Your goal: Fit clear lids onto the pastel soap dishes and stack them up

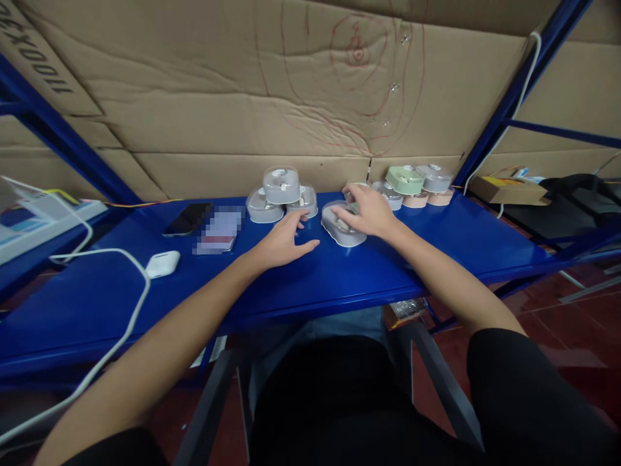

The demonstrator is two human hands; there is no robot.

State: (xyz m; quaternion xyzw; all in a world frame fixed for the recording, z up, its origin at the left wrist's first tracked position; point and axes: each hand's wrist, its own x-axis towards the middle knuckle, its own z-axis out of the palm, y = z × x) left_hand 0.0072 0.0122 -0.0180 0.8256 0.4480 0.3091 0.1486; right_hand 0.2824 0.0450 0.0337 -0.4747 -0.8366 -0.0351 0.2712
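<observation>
Case (pixel 344 235) sat at 3 o'clock from the loose, empty left hand (pixel 285 242), right hand (pixel 372 212) over it (couldn't tell if gripping), and tbh a sloppy left swing toward 12 o'clock could've toppled the stack (pixel 281 190) there.

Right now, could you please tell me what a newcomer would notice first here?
Probably the bright blue table beneath the left hand and right hand. Next, the green box on top of other boxes at right, then the red lines on the cardboard behind.
</observation>
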